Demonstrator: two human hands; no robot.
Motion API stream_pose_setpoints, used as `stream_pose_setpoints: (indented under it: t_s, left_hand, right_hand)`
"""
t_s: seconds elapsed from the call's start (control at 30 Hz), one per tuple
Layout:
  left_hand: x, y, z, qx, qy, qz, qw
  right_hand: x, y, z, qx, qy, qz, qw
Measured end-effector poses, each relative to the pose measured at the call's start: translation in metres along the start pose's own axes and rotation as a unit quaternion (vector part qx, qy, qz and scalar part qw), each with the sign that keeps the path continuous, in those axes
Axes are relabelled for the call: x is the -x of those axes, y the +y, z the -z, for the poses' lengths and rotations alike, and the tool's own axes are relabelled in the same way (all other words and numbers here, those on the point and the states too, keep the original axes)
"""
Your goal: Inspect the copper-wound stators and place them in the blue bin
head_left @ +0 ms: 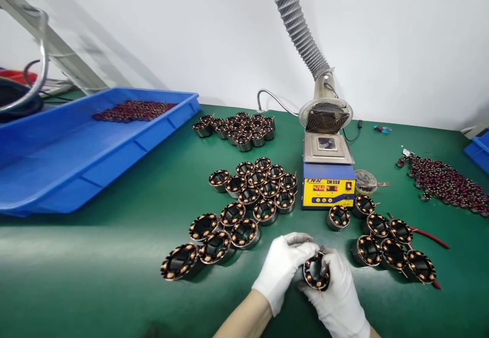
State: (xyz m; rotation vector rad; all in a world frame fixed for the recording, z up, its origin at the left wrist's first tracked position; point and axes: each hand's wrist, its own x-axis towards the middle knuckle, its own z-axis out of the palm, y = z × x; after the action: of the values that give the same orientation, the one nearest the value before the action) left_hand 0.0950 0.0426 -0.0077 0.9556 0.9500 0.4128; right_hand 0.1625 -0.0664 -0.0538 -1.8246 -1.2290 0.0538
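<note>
Both my hands wear white gloves and meet low in the middle of the head view. Between them is a round stator ring [316, 271] with copper windings. My left hand [281, 267] curls its fingers over the ring's left and top side. My right hand [339, 293] cups it from the right and below. Thin wire ends stick out under the ring. The hands hover just above the green mat [114, 266].
Several more wound rings lie in groups at left [244, 200], right [385, 241] and at the back [237, 129]. A blue and yellow solder pot [328, 175] stands under a grey fume hose [298, 27]. A blue tray [76, 149] sits at left. Red-handled cutters [428, 236] and dark small parts [446, 182] lie right.
</note>
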Motion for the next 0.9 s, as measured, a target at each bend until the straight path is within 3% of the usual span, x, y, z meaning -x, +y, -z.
stream_pose_setpoints:
  t_s: [0.2,0.27,0.37,0.47,0.6,0.7,0.8,0.83,0.9]
  left_hand:
    - [-0.001,0.001,0.000,-0.028,0.030,-0.058,0.997]
    - [0.000,0.002,0.001,-0.046,0.013,-0.083,0.995]
    - [0.001,0.003,-0.002,-0.060,-0.034,-0.062,0.996]
    - [-0.003,0.005,-0.004,-0.004,-0.032,-0.040,0.999]
    - [-0.006,0.014,0.009,0.078,0.020,-0.103,0.991]
    - [0.001,0.022,0.020,-0.043,0.013,-0.157,0.987]
    - [0.009,0.025,0.022,-0.230,-0.095,-0.217,0.944]
    - [0.010,0.026,0.022,-0.259,-0.114,-0.235,0.930]
    - [0.012,0.025,0.023,-0.244,-0.091,-0.252,0.932]
  right_hand:
    - [-0.003,-0.002,0.000,-0.005,-0.004,-0.004,1.000]
    - [-0.003,-0.002,0.000,0.003,-0.001,0.006,1.000]
    - [-0.003,0.000,0.001,0.014,0.002,0.012,1.000]
    - [-0.002,0.001,0.000,0.016,0.004,0.013,1.000]
    - [-0.003,0.001,0.001,0.020,-0.001,0.013,1.000]
    - [-0.002,0.000,0.004,0.026,-0.004,0.011,1.000]
    - [0.001,0.003,0.004,0.025,0.002,-0.003,1.000]
    - [0.002,0.004,0.002,0.027,0.007,-0.013,1.000]
    - [0.006,0.005,-0.002,0.027,0.024,-0.045,0.998]
